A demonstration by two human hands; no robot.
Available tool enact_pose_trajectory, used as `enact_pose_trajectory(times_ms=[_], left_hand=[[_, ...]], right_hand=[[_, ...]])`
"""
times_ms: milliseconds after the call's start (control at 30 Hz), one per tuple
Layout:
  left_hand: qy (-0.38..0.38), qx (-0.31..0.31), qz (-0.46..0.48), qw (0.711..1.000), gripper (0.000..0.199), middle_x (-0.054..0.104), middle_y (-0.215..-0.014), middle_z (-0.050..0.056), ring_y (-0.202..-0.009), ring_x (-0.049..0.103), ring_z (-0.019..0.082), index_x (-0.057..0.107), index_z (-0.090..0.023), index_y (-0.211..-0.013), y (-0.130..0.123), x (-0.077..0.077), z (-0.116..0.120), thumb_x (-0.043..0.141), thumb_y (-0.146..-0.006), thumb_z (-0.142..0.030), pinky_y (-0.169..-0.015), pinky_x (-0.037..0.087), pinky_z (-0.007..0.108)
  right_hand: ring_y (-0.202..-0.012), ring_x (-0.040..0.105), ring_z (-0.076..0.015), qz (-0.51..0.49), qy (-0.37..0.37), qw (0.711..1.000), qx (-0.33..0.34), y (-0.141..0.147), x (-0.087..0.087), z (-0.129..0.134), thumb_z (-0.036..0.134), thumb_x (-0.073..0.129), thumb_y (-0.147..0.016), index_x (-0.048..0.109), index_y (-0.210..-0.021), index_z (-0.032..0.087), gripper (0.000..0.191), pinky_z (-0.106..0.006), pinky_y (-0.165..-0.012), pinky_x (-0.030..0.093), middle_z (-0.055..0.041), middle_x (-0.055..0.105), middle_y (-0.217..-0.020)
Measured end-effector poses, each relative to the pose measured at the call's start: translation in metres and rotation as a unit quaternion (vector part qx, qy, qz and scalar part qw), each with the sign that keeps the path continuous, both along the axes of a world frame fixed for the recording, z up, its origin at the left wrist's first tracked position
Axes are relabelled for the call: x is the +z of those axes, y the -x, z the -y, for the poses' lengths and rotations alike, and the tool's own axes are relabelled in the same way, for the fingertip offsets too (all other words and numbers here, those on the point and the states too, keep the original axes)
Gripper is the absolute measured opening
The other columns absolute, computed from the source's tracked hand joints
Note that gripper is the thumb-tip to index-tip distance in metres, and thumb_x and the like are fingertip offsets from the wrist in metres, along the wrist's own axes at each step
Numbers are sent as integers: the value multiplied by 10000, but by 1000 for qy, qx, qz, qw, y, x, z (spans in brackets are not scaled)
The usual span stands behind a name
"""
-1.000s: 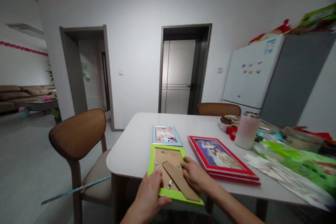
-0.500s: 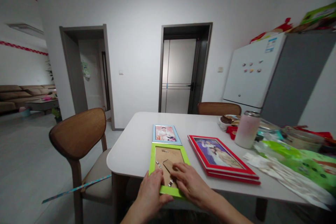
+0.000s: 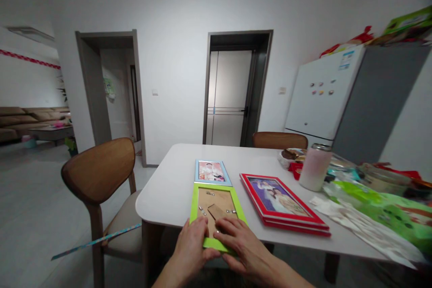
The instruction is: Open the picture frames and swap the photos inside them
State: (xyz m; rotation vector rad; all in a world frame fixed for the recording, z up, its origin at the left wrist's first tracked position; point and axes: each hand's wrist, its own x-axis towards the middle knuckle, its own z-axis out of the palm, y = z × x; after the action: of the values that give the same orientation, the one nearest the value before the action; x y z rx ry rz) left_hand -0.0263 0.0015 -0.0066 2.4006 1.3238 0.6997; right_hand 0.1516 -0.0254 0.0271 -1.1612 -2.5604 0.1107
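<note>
A lime-green picture frame (image 3: 195, 207) lies face down at the table's front edge, its brown backing board (image 3: 216, 198) and metal clips showing. My left hand (image 3: 192, 243) grips the frame's lower left corner, thumb along the front edge. My right hand (image 3: 241, 243) is curled over the lower right part, fingers on the backing and thumb at the front edge; it covers the lower clip. The board's stand flap lies just beyond those fingers. Touching the green frame's far side is a light-blue frame (image 3: 230, 180) with a photo facing up.
Stacked red frames (image 3: 266, 216) lie to the right. Beyond them stand a pink-white bottle (image 3: 315, 168), white cloth-like gloves (image 3: 357, 225) and a green plastic package (image 3: 388, 211). A wooden chair (image 3: 101, 171) with a patterned strip (image 3: 97, 240) across its seat is at left.
My right hand has slid down toward the frame's near edge, uncovering the right-hand clip and more of the backing. The left hand keeps its grip on the corner.
</note>
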Motion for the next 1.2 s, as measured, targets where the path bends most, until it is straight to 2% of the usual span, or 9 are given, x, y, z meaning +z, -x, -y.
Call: enact_pose_trajectory(times_ms=[133,233,367,500,667,833,900,1033,1200], left_hand=[[4,6,4,1000,637,556,-960,1,-914,478,185,423,-188,-1129,0,1,-1,679,-577,-375,-884,296,280],[9,8,5,1000,611,559,-945,-8,-900,482,184,439,-202,-1104,1,3,0,683,-569,-367,-861,316,282],[14,17,-3,1000,513,557,-908,-21,-867,486,175,477,-218,-1006,1,6,1,687,-558,-350,-841,326,282],[14,23,7,1000,474,558,-917,-14,-862,488,177,492,-218,-942,1,5,1,701,-536,-345,-840,324,287],[9,22,14,1000,584,552,-969,8,-899,476,195,463,-208,-1038,0,3,1,709,-528,-353,-836,329,291],[10,30,8,999,437,558,-909,-10,-864,485,188,512,-212,-897,1,6,3,704,-530,-351,-802,346,284],[19,29,4,999,473,558,-914,-7,-872,487,189,503,-216,-944,1,6,4,697,-536,-359,-834,328,295],[28,29,1,999,593,562,-916,-1,-856,494,193,475,-210,-1034,1,7,6,709,-514,-371,-856,319,305],[48,41,-9,998,590,570,-904,14,-858,490,209,481,-189,-1038,-2,11,12,698,-519,-368,-828,343,313]], right_hand=[[-1042,373,-219,-19,14,1000,2,-2,-2,-1,282,542,-637,556,-932,247,297,-354,-916,253,-41,488,-1063],[-1042,384,-220,-45,24,999,-12,0,-1,-9,266,486,-678,524,-1027,234,353,-354,-905,263,-61,488,-1100],[-944,437,-184,-54,23,996,-65,16,-2,-35,191,359,-746,549,-963,203,289,-317,-827,315,-62,527,-1032],[-920,427,-186,-19,12,995,-93,33,-8,-62,191,375,-743,567,-899,221,249,-307,-769,316,-43,532,-956],[-918,423,-189,23,-3,997,-70,38,-11,-70,237,404,-762,570,-853,223,191,-304,-752,302,-38,537,-941],[-891,453,-186,36,-10,998,-45,38,-10,-69,280,436,-760,582,-811,213,169,-285,-723,317,-41,566,-910],[-862,480,-163,4,3,997,-76,36,-10,-75,265,426,-765,597,-767,206,181,-257,-721,327,-34,585,-877],[-798,531,-149,-65,13,973,-220,29,-15,-103,244,395,-774,613,-809,170,233,-236,-695,346,-67,621,-850],[-695,562,-170,-76,37,941,-327,25,-25,-137,324,418,-753,619,-737,178,248,-247,-571,342,-74,646,-761]])
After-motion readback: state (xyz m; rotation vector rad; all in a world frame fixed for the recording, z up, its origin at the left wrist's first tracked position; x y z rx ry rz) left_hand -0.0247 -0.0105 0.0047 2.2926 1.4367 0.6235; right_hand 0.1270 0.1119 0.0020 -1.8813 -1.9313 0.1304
